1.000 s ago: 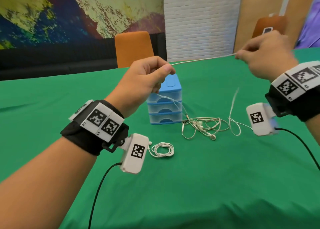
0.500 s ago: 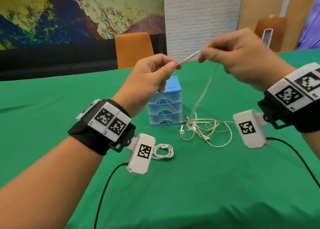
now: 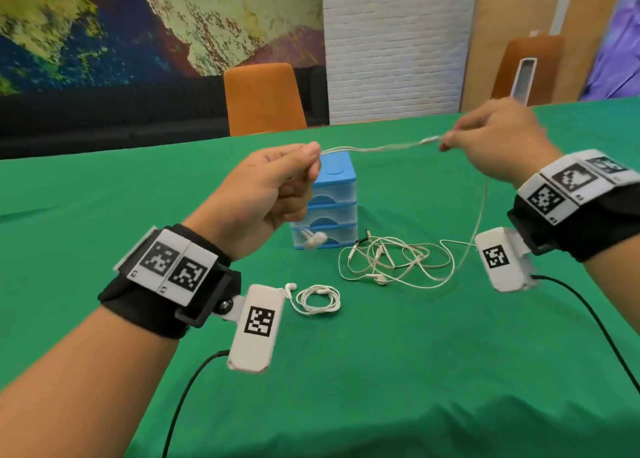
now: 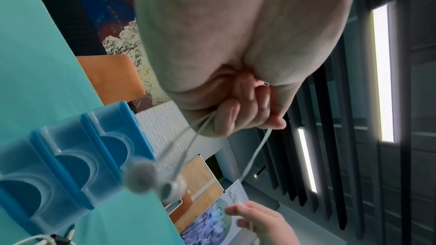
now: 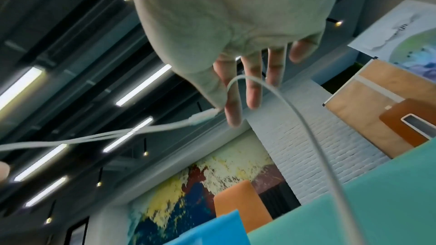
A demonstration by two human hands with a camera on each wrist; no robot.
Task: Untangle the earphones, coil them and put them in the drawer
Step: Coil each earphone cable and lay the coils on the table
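Earphone cable [image 3: 377, 148] held stretched above table [image 3: 415, 371]: pinched by left hand [image 3: 263, 194] and right hand [image 3: 498, 142].

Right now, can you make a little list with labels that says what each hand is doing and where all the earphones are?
left hand: pinches the held earphone cable, two earbuds dangling below
right hand: pinches the same cable at its split
tangled earphones: loose on the green table, right of the blue drawer box
coiled earphones: on the table, nearer the person
drawers: all look closed
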